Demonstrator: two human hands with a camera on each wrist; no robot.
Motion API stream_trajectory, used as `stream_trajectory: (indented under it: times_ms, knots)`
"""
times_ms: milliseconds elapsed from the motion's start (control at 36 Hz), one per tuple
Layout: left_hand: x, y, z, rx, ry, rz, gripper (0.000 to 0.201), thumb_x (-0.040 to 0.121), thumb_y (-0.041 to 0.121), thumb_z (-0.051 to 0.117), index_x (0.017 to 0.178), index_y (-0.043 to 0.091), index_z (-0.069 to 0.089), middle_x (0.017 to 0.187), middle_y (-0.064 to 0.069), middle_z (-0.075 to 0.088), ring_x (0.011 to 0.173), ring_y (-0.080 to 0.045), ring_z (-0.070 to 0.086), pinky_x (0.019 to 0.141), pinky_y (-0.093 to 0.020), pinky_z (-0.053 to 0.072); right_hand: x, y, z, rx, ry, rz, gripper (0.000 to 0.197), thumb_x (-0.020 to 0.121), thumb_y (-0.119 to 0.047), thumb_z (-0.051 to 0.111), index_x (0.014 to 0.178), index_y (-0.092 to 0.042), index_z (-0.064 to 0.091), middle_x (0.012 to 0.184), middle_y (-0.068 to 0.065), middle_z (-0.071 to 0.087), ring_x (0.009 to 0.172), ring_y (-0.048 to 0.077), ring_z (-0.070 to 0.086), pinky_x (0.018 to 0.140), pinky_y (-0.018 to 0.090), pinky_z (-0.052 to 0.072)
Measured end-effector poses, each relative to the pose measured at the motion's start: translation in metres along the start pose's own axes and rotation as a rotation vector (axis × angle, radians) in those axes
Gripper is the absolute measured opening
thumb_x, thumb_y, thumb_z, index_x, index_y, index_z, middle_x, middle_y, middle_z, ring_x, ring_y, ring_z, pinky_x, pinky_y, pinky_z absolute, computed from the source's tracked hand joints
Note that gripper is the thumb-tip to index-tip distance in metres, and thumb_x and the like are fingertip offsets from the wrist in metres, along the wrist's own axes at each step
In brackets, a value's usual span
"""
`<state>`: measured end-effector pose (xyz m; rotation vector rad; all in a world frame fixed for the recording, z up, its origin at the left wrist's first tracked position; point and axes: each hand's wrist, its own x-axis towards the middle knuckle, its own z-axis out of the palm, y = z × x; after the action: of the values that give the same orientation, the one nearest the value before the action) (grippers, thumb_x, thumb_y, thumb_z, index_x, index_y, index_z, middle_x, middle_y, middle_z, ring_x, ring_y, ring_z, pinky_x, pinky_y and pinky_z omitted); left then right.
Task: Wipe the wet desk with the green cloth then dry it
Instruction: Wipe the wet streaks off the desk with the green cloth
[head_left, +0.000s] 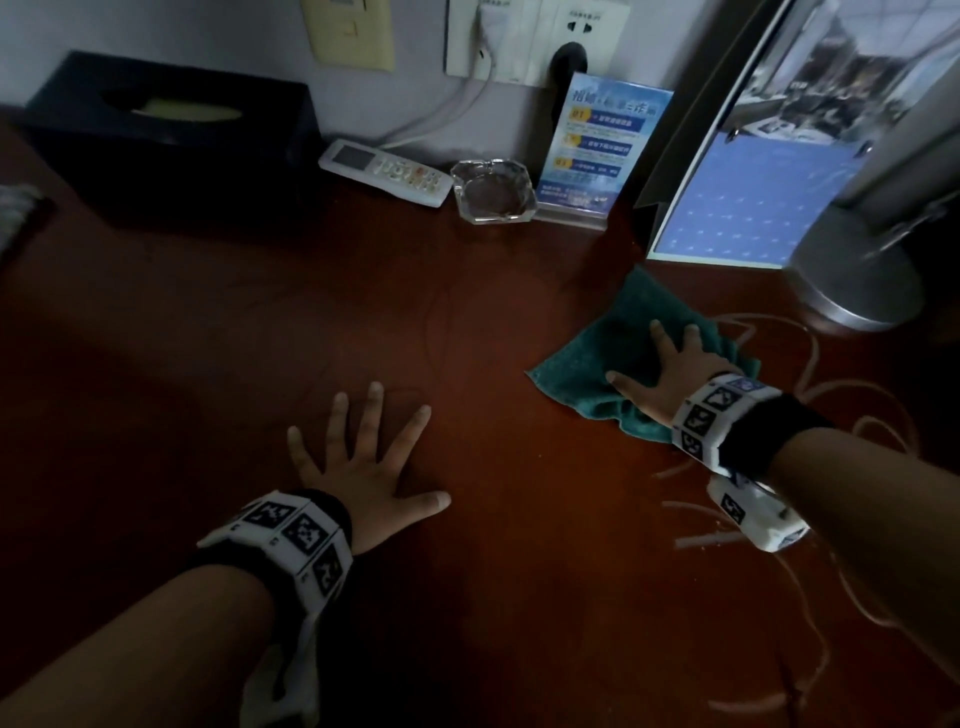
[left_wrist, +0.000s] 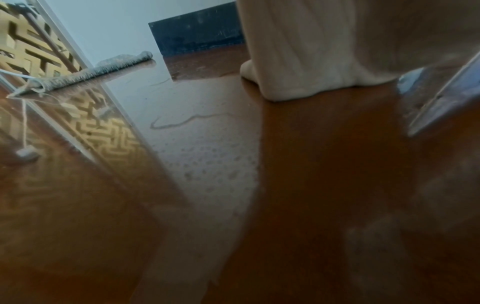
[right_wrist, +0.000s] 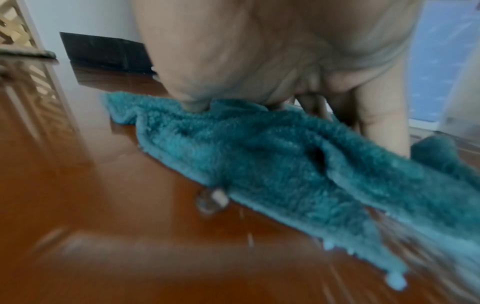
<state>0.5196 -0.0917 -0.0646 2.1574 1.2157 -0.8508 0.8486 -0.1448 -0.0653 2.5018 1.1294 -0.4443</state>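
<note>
The green cloth (head_left: 587, 364) (right_wrist: 259, 156) lies crumpled on the dark red-brown desk (head_left: 467, 312) at the right. My right hand (head_left: 660, 364) presses flat on top of it with fingers spread; its palm (right_wrist: 259, 51) fills the top of the right wrist view. My left hand (head_left: 363, 457) rests flat on the bare desk at the centre, fingers spread, holding nothing. Thin water streaks (head_left: 857, 395) and drops show on the desk to the right of and below the cloth. The left wrist view shows the wet, shiny desk surface (left_wrist: 207, 164).
Along the back wall stand a black tissue box (head_left: 171, 135), a white remote (head_left: 384, 174), a glass ashtray (head_left: 493, 192) and a blue card in a clear stand (head_left: 592, 150). A blue leaflet (head_left: 748, 202) and a metal lamp base (head_left: 852, 275) sit right of the cloth. A grey cloth (left_wrist: 91, 74) lies far left.
</note>
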Motion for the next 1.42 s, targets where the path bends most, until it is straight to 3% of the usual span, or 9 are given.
stream_trajectory:
  times_ms: [167,306,417,611,694,833,1167,1278,1417]
  knots:
    - [-0.002,0.001,-0.001,0.009,0.006,-0.002,0.091,0.074,0.085,0.029,0.131,0.054,-0.034,0.133,0.005,-0.056,0.131,-0.031,-0.043,0.104,-0.067,-0.015,-0.021,0.013,0.005,-0.054,-0.021,0.052,0.097,0.08,-0.079,0.034,0.152,-0.021,0.005,0.158,0.015,0.005,0.13,0.041,0.039,0.096,0.047,0.04]
    - [-0.002,0.0,-0.002,0.022,0.006,0.001,0.091,0.073,0.085,0.028,0.131,0.054,-0.034,0.137,0.004,-0.054,0.132,-0.031,-0.041,0.104,-0.066,-0.014,-0.027,0.017,-0.001,0.084,0.005,0.039,0.083,0.083,-0.07,0.045,0.146,-0.02,0.026,0.154,0.014,0.02,0.13,0.039,0.038,0.101,0.047,0.041]
    - [0.0,-0.001,0.0,0.017,0.008,0.004,0.091,0.073,0.085,0.029,0.131,0.054,-0.034,0.136,0.004,-0.054,0.132,-0.032,-0.041,0.104,-0.067,-0.014,-0.032,0.014,0.003,0.17,-0.031,-0.109,0.082,0.085,-0.061,0.054,0.15,-0.036,0.01,0.16,0.005,-0.001,0.143,0.038,0.013,0.114,0.046,0.02]
    - [-0.001,0.0,0.0,0.016,-0.002,0.003,0.091,0.074,0.085,0.03,0.129,0.055,-0.036,0.13,0.006,-0.058,0.131,-0.031,-0.043,0.103,-0.066,-0.015,-0.023,0.006,0.02,0.093,-0.109,-0.08,0.087,0.075,-0.084,0.029,0.141,-0.052,-0.016,0.156,-0.004,-0.024,0.142,0.042,-0.012,0.117,0.052,0.002]
    - [0.001,0.001,0.001,0.029,0.015,-0.014,0.091,0.073,0.085,0.03,0.127,0.055,-0.038,0.128,0.006,-0.059,0.132,-0.031,-0.041,0.105,-0.066,-0.013,-0.01,0.005,0.028,0.071,-0.098,-0.07,0.102,0.048,-0.099,0.003,0.137,-0.056,-0.023,0.155,-0.003,-0.028,0.143,0.037,-0.016,0.115,0.056,0.002]
    - [-0.002,0.004,-0.001,0.024,0.015,-0.027,0.091,0.074,0.084,0.03,0.125,0.055,-0.039,0.124,0.006,-0.059,0.133,-0.031,-0.04,0.106,-0.066,-0.011,-0.016,0.0,0.012,0.059,-0.135,-0.024,0.085,0.077,-0.083,0.028,0.142,-0.051,-0.018,0.155,-0.001,-0.027,0.141,0.044,-0.016,0.117,0.052,0.0]
    - [-0.002,0.004,-0.001,0.031,0.03,-0.04,0.091,0.074,0.084,0.03,0.128,0.055,-0.036,0.125,0.007,-0.058,0.134,-0.031,-0.039,0.106,-0.066,-0.01,-0.048,0.001,0.013,0.086,-0.176,-0.004,0.087,0.08,-0.08,0.03,0.145,-0.045,-0.015,0.156,0.002,-0.023,0.138,0.052,-0.01,0.115,0.054,0.005]
    - [-0.004,0.007,-0.002,0.008,0.033,-0.051,0.088,0.076,0.083,0.03,0.133,0.054,-0.031,0.136,0.005,-0.054,0.134,-0.03,-0.039,0.106,-0.064,-0.013,-0.063,0.001,0.019,0.037,-0.169,-0.007,0.085,0.083,-0.078,0.024,0.146,-0.041,-0.019,0.155,0.006,-0.027,0.139,0.049,-0.013,0.116,0.055,0.001]
    - [-0.008,0.017,-0.006,0.083,0.078,-0.103,0.085,0.078,0.082,0.025,0.141,0.048,-0.021,0.15,-0.001,-0.037,0.138,-0.03,-0.031,0.107,-0.065,-0.012,-0.074,0.003,0.038,0.112,-0.171,0.023,0.087,0.077,-0.083,0.022,0.141,-0.046,-0.024,0.153,-0.003,-0.032,0.137,0.049,-0.019,0.109,0.064,0.018]
